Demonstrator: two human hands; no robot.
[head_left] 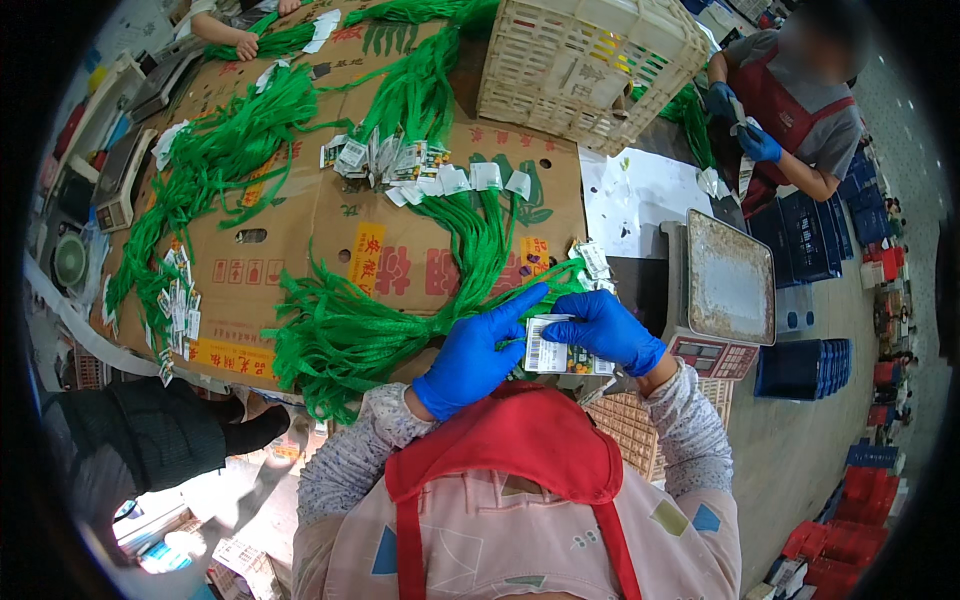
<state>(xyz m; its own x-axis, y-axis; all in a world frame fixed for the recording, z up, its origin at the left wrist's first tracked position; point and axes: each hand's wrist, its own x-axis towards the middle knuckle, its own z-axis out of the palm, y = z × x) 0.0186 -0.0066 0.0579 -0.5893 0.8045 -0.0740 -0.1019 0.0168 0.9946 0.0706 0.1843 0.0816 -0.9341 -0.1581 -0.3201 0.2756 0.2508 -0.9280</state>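
Pinch the printed cards between the thumb and fingers of your right hand; this grip is formed now, with the barcode side facing up. Your left hand is partly spread: its index finger points toward the far right, and its thumb lies close to the left edge of the cards. Its remaining fingers are hidden, so whether they pinch a net strand cannot be told.

For good handling, support the cards near their right end and leave the barcode uncovered. A light grip is probably enough; hard pressure could bend the stack. Align the card edges before separating one, and use the left thumb and index finger to steady the near end. Hold loose strands away from the card edges, as the mesh is likely to snag.

Location: the cards lie under and between the right fingers, just right of the left thumb, above the near right corner of the cardboard surface. The green net bundle spreads to the left of your left hand along the near edge of the surface. More white labels sit beyond your right hand, by the right edge. The scale stands to the right of that edge.
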